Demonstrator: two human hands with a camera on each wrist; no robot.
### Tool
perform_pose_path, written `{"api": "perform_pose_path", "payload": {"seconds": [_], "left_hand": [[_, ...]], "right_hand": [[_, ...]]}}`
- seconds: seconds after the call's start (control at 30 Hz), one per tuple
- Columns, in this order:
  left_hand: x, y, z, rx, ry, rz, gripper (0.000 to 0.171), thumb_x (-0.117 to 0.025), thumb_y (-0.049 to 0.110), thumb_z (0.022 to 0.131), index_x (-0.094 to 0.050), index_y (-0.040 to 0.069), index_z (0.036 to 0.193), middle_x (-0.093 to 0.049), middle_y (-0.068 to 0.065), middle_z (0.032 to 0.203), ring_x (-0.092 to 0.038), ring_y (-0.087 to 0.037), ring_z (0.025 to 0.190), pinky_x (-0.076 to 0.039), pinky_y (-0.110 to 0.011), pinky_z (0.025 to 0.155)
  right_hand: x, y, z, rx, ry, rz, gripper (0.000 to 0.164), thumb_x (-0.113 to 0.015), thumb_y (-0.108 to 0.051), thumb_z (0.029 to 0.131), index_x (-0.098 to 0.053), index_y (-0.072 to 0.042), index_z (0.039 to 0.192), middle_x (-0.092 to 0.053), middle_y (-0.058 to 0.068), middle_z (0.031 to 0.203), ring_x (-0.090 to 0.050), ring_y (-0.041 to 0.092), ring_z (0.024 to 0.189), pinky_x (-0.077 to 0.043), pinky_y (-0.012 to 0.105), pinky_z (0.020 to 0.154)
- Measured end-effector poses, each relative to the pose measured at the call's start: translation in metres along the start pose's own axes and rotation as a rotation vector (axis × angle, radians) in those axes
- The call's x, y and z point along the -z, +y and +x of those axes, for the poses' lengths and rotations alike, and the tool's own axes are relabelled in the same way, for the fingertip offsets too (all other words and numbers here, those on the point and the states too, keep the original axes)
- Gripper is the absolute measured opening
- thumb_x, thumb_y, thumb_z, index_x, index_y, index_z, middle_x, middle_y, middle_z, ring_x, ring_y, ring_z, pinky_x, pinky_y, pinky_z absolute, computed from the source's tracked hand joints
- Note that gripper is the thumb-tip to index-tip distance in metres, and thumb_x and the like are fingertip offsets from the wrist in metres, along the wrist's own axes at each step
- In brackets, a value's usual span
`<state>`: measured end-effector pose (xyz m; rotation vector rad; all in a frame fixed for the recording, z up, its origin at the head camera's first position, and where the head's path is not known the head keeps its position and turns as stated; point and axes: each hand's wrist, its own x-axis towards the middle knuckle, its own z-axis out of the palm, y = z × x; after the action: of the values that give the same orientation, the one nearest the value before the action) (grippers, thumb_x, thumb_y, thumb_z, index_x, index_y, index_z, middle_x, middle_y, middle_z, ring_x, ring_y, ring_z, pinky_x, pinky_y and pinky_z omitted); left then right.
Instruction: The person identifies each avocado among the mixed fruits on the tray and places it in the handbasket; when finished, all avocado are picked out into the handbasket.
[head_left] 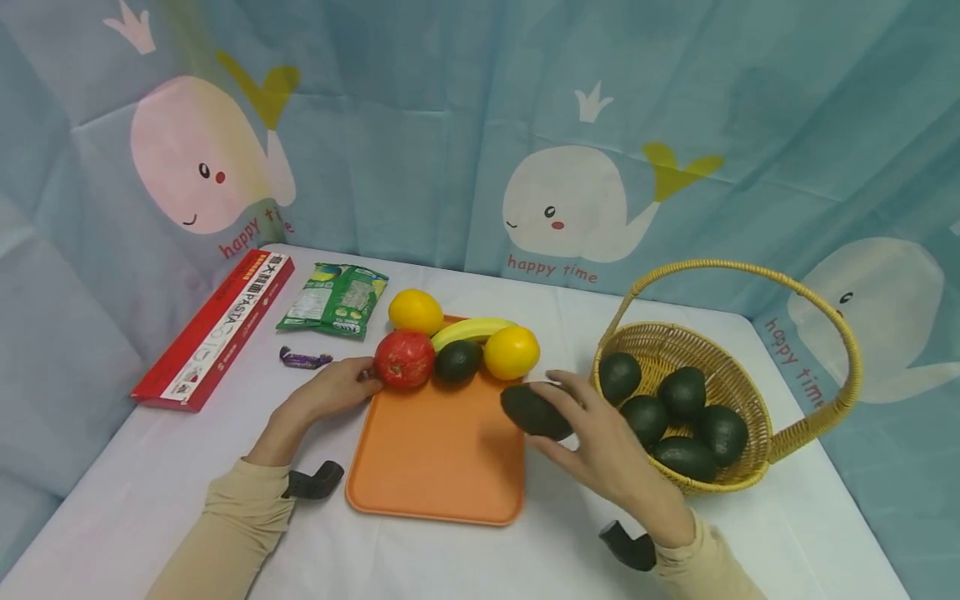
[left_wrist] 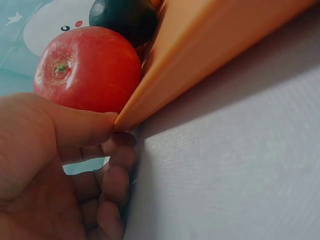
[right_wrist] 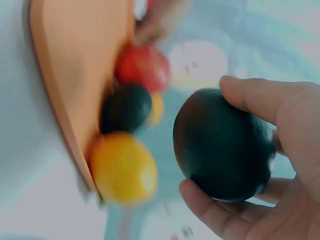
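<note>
My right hand holds a dark green avocado above the right edge of an orange tray. In the right wrist view the thumb and fingers curve round this avocado. At the tray's left edge, my left hand pinches the rim; its thumb lies on top, beside a red pomegranate-like fruit. Another avocado, a banana and a yellow-orange round fruit lie on the tray's far part. A second yellow-orange fruit is at the far left corner.
A wicker basket with a tall handle stands at the right, holding several avocados. To the left are a red pasta box, a green snack bag and a small purple wrapped candy. A patterned curtain hangs behind the table.
</note>
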<state>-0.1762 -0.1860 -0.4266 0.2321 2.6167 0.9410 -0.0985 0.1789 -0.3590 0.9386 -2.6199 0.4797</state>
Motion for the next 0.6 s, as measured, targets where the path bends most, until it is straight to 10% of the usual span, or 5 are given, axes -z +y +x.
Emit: {"api": "perform_pose_path", "payload": {"seconds": [0.33, 0.6], "left_hand": [[-0.002, -0.002, 0.001, 0.009, -0.004, -0.008, 0.051, -0.052, 0.022, 0.097, -0.047, -0.007, 0.139, -0.057, -0.028, 0.132, -0.056, -0.039, 0.118, -0.043, -0.059, 0.103], [-0.002, -0.002, 0.001, 0.002, 0.001, -0.006, 0.051, -0.053, 0.022, 0.096, -0.048, -0.007, 0.138, -0.059, -0.027, 0.13, -0.057, -0.038, 0.115, -0.044, -0.059, 0.102]], "right_hand": [[0.063, 0.051, -0.051, -0.261, 0.138, -0.1, 0.072, -0.087, -0.012, 0.068, -0.052, -0.003, 0.129, -0.057, 0.017, 0.123, -0.06, 0.034, 0.105, -0.052, 0.054, 0.077], [0.082, 0.069, -0.081, -0.335, 0.002, -0.172, 0.056, -0.079, -0.012, 0.072, -0.061, -0.012, 0.126, -0.053, 0.017, 0.131, -0.057, 0.042, 0.107, -0.05, 0.054, 0.063]]}}
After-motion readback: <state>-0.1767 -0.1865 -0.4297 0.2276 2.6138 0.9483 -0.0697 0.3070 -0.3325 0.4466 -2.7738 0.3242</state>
